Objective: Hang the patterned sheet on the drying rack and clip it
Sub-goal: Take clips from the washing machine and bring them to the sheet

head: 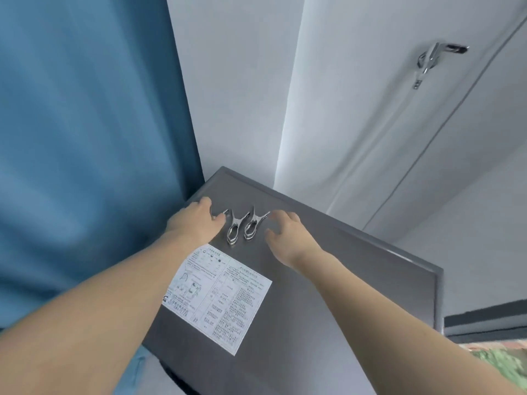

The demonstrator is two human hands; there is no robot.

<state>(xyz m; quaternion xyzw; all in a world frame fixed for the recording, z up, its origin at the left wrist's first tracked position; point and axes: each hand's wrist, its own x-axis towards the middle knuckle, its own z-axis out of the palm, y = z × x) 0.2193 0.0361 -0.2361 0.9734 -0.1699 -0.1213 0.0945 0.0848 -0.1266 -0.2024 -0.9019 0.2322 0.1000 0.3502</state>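
Blue curtain (85, 138), white door (399, 124), printed label (219, 300) on grey cabinet (328, 280).

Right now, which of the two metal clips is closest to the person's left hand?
The left clip, lying on the grey top nearer the blue curtain. The left hand has fingertips at its handle; the other clip lies nearer the right hand.

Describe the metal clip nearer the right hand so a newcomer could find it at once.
Start at the grey appliance top bearing a white instruction sheet. Beyond the sheet, two steel clips lie side by side between the hands. Choose the clip beside the right hand, not the one touching the left hand.
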